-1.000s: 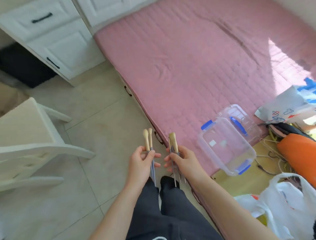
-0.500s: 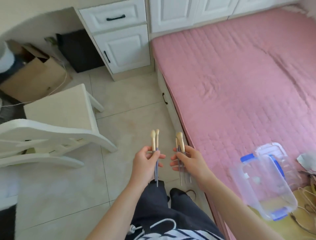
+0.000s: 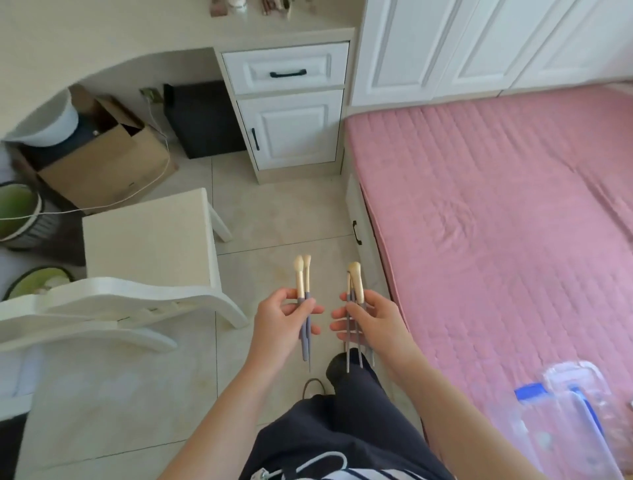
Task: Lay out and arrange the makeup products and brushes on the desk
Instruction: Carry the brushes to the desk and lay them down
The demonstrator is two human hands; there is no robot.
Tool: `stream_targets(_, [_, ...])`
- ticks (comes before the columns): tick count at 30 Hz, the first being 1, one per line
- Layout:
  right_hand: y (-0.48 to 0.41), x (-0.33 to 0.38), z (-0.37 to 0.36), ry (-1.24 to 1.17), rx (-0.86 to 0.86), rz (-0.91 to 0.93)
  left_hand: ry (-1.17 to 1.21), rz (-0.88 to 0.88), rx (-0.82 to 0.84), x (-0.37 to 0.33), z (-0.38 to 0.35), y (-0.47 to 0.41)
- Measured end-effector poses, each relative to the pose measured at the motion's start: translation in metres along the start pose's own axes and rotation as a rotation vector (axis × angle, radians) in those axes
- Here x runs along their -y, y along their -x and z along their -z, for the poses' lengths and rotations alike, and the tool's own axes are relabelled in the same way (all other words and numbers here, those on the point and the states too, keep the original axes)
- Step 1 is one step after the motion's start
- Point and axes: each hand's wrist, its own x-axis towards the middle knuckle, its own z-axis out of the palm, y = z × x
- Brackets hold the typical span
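Makeup brushes (image 3: 303, 284) with cream bristle heads and grey-violet handles stand upright in the left hand (image 3: 279, 320), two of them side by side, pinched between the thumb and the curled fingers (image 3: 310, 311) with the heads up and the handle ends pointing down. The right hand (image 3: 373, 320) grips a second bundle (image 3: 356, 287) of the same kind of brush in the same way, its fingers wrapped round the handles; about three handle ends poke out below the palm, though the exact count is hard to tell. Both hands hover close together but apart, above the tiled floor (image 3: 274, 212) and just ahead of the person's dark trousers. The pale surface (image 3: 102, 34) lies well ahead at the upper left, with a few small items (image 3: 236, 4) at its far edge, cut off by the frame and too blurred to name. A white drawer (image 3: 286, 68) sits under that surface's right end, and a cardboard box (image 3: 113, 161) stands in the recess below. A white chair (image 3: 147, 240) stands to the left of the hands. A pink quilted bed (image 3: 496, 222) fills the right side, with a clear container (image 3: 575, 411) with blue clips lying on its near corner.
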Motion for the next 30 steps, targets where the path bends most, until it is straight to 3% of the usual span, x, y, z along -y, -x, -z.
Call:
stream_targets(20, [-0.187,0.16,0.072,0.062,0.069,0.078,0.038,-0.026,-0.052,-0.151,-0.077,-0.164])
stream_targets(30, [-0.251,0.206,0.062,0.042,0.069,0.07,0.105,-0.004,-0.083,-0.183,-0.066,-0.23])
